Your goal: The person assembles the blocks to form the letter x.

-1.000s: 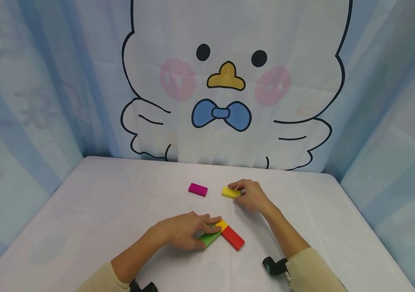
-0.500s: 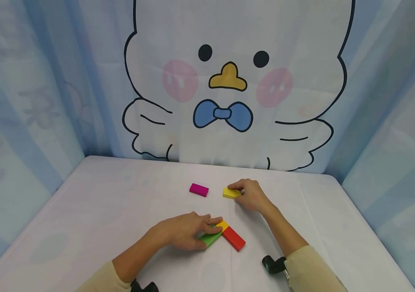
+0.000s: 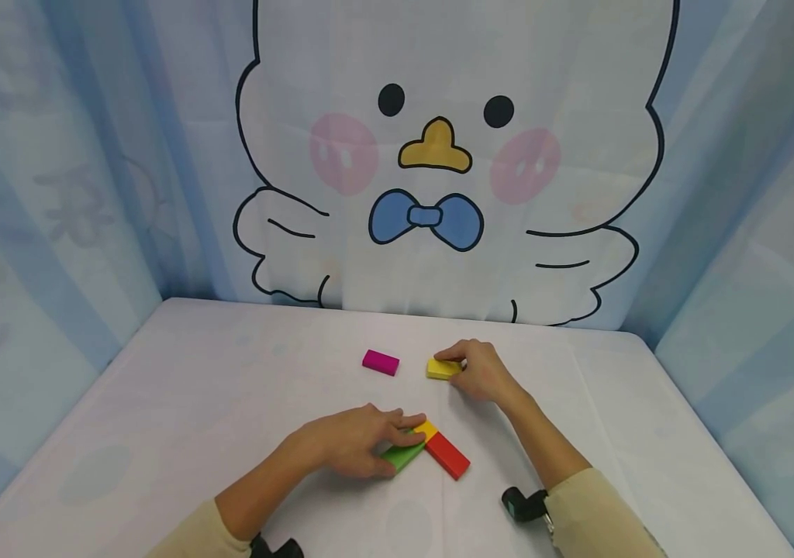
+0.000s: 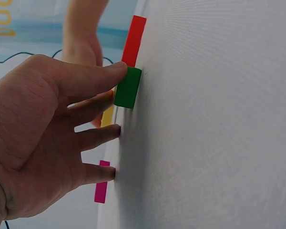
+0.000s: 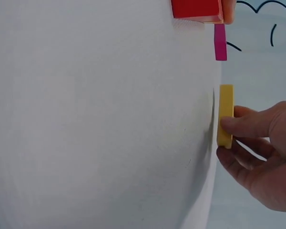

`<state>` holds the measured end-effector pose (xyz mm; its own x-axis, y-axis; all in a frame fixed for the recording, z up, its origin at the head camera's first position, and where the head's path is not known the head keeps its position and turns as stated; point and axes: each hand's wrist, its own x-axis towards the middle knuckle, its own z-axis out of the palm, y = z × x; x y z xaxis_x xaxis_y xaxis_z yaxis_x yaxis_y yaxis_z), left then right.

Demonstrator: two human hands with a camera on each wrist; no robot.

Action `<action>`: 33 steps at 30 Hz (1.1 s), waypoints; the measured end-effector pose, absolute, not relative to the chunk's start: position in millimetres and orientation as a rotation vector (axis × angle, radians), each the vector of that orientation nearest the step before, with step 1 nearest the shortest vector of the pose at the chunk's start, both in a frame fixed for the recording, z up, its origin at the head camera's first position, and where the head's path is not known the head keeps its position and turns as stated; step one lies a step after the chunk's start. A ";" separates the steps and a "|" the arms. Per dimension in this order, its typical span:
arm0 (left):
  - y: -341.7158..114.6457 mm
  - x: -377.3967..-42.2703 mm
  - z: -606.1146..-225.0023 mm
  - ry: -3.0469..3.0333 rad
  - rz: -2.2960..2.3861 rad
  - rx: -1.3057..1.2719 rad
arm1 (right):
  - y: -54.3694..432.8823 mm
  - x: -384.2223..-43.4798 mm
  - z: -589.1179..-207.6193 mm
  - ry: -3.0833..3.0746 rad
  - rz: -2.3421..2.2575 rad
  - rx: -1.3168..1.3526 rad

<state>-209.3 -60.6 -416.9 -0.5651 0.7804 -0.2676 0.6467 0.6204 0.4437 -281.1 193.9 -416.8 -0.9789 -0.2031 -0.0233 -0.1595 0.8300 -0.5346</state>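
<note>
My left hand [image 3: 355, 440] holds a green block [image 3: 405, 456] between thumb and fingers, its fingers partly covering the block. The left wrist view shows the thumb at the top edge of the green block [image 4: 127, 88]. An orange-yellow block [image 3: 426, 430] meets the green one's far end, under the left fingertips. A red block [image 3: 447, 456] slants away to the right from that corner. Farther back, my right hand [image 3: 486, 375] pinches a yellow block [image 3: 442, 369] by its right end. In the right wrist view the yellow block [image 5: 226, 102] is between thumb and fingers, close over the cloth.
A magenta block [image 3: 380, 363] lies on the white-covered table [image 3: 195, 403], left of the yellow one. Behind the table hangs a curtain [image 3: 439, 271] with a cartoon bird. Curtains also close in both sides. A black device [image 3: 524, 507] sits at the right wrist.
</note>
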 end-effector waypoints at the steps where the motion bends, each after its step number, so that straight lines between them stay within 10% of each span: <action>1: -60.6 -209.2 -416.6 2.407 0.412 1.131 | 194.1 -280.7 -416.0 2.928 -0.848 -0.290; 33: -59.0 -211.1 -416.4 2.393 0.472 1.114 | 205.8 -261.8 -405.9 2.874 -0.928 -0.493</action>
<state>-211.1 -59.0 -416.4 -0.5691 0.7809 -0.2575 0.6246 0.6142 0.4823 -261.8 205.8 -405.9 -0.9449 -0.3266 0.0215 -0.2775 0.7645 -0.5818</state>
